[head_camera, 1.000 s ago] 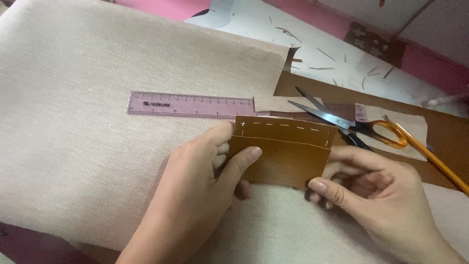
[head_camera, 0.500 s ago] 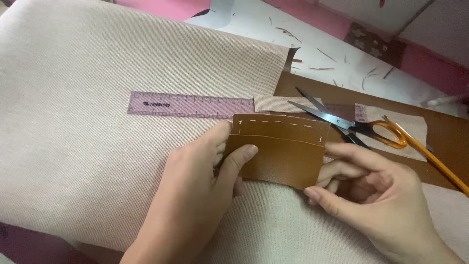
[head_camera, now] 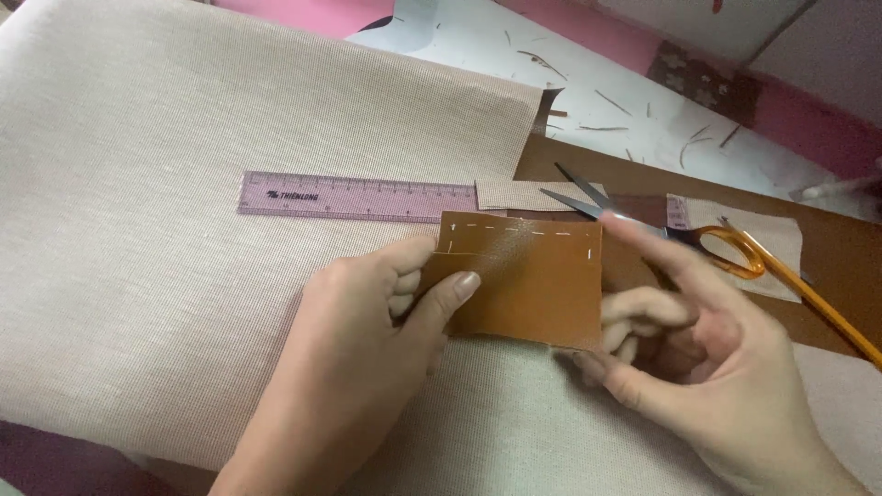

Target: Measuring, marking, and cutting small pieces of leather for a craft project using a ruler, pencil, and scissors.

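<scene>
A small brown leather piece [head_camera: 533, 280] with white stitches along its top edge is held just above a beige cloth [head_camera: 184, 276]. My left hand [head_camera: 367, 358] pinches its left edge, thumb on top. My right hand [head_camera: 707, 367] is at its right edge, forefinger lifted and stretched out, the other fingers curled behind the piece. Whether the right hand still grips the piece is unclear.
A pink transparent ruler [head_camera: 358, 197] lies on the cloth beyond the leather. Scissors with orange handles [head_camera: 707, 243] rest open on a larger brown leather sheet [head_camera: 827, 248] at the right. A white surface with scraps [head_camera: 588, 92] lies farther back.
The leather piece has been tilted up flatter toward the camera. My right forefinger has lifted off and stretched out; my left hand kept its grip.
</scene>
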